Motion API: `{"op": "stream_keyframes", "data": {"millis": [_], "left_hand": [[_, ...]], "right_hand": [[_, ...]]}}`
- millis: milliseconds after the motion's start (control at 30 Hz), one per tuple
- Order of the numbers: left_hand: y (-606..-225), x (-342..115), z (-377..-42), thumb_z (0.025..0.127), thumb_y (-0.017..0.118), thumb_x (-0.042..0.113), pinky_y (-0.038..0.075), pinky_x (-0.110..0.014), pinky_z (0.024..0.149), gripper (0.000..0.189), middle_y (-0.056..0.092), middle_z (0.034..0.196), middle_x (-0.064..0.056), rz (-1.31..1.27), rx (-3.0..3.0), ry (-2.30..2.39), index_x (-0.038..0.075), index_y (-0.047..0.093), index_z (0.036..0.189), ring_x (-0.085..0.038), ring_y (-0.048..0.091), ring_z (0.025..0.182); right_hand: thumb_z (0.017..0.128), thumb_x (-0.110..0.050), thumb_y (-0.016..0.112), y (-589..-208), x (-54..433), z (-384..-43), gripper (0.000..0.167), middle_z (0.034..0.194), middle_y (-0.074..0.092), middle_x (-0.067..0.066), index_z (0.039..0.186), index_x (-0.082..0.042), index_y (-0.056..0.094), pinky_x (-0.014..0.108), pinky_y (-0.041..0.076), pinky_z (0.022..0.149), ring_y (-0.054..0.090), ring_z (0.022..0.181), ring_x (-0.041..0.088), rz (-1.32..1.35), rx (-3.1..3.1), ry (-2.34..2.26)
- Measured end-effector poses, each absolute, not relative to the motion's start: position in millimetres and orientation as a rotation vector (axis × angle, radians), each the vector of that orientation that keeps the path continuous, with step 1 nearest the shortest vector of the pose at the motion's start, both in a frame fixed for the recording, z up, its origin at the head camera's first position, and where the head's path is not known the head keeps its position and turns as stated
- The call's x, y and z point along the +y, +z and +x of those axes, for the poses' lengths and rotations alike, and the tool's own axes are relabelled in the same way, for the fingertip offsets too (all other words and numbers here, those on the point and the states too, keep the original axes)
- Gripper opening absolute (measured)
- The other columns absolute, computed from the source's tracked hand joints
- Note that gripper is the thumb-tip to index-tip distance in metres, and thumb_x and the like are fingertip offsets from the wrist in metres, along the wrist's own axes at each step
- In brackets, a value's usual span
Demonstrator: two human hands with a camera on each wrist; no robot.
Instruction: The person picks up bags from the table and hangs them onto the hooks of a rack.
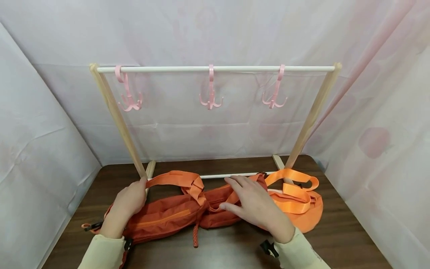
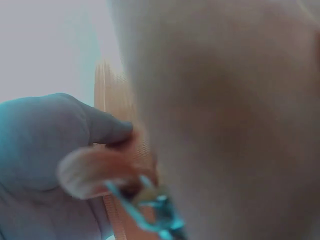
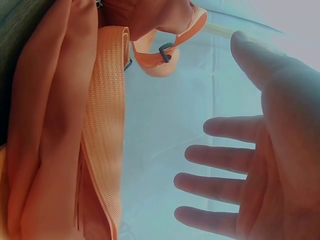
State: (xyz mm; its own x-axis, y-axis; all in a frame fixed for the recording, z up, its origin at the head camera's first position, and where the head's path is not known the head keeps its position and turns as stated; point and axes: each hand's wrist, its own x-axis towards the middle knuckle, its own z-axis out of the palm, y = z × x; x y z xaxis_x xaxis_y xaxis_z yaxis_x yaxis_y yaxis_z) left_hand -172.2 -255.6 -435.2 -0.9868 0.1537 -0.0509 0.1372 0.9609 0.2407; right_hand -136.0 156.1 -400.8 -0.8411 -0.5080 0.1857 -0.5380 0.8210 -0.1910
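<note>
A rust-orange fabric bag (image 1: 161,220) with a zipper lies across the front of the table, its wide webbing strap (image 1: 176,179) arching up over it. Pinched between the thumb and fingers of my left hand (image 1: 129,200) is the left end of that strap; the left wrist view shows the strap (image 2: 112,90) upright behind the thumb. My right hand (image 1: 253,203) hovers over the rust fabric right of centre. In the right wrist view its fingers (image 3: 215,152) are spread and straight, apart from the strap (image 3: 105,120). A brighter orange bag (image 1: 305,216) with a looped strap lies at the right.
Behind the bags stands a wooden rack with a white top bar (image 1: 168,69) and a low white bar (image 1: 228,175). Pink hooks hang from the top bar: left (image 1: 129,97), middle (image 1: 211,93) and right (image 1: 275,93). Pale curtains surround the dark wooden table (image 1: 346,235).
</note>
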Motion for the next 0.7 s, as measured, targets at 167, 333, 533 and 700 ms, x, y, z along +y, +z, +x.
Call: {"op": "stream_keyframes", "data": {"millis": [167, 333, 533, 700], "left_hand": [[-432.3, -255.4, -164.3, 0.096, 0.060, -0.008, 0.053, -0.053, 0.060, 0.034, 0.066, 0.103, -0.023, 0.267, 3.126, 0.373, -0.007, 0.056, 0.130, -0.039, 0.067, 0.078], [-430.2, -252.9, -160.9, 0.099, 0.057, -0.007, 0.052, -0.051, 0.055, 0.030, 0.062, 0.107, -0.022, 0.295, 3.219, 0.410, -0.004, 0.059, 0.129, -0.035, 0.065, 0.071], [-421.1, -247.0, -156.6, 0.107, 0.057, 0.002, 0.053, -0.050, 0.053, 0.021, 0.059, 0.110, -0.024, 0.373, 3.366, 0.467, -0.003, 0.062, 0.127, -0.035, 0.065, 0.070], [-408.0, -241.0, -154.2, 0.109, 0.060, 0.010, 0.054, -0.052, 0.055, 0.019, 0.059, 0.109, -0.021, 0.403, 3.430, 0.528, 0.001, 0.062, 0.125, -0.036, 0.066, 0.074]], "right_hand": [[0.096, -0.076, 0.058, -399.2, 149.5, -135.3, 0.086, 0.158, 0.052, 0.007, 0.161, -0.020, 0.047, 0.056, 0.046, 0.110, 0.055, 0.139, 0.031, 0.846, -2.886, 0.405], [0.096, -0.079, 0.053, -394.5, 142.5, -137.3, 0.090, 0.160, 0.050, 0.004, 0.164, -0.021, 0.043, 0.052, 0.046, 0.111, 0.054, 0.141, 0.028, 0.875, -2.856, 0.430], [0.097, -0.079, 0.051, -384.5, 128.3, -143.7, 0.092, 0.163, 0.046, 0.003, 0.167, -0.021, 0.036, 0.052, 0.043, 0.115, 0.049, 0.145, 0.026, 0.945, -2.816, 0.491], [0.098, -0.080, 0.048, -378.7, 111.1, -152.0, 0.094, 0.165, 0.043, 0.003, 0.169, -0.022, 0.029, 0.053, 0.041, 0.116, 0.046, 0.147, 0.026, 1.019, -2.786, 0.509]]}}
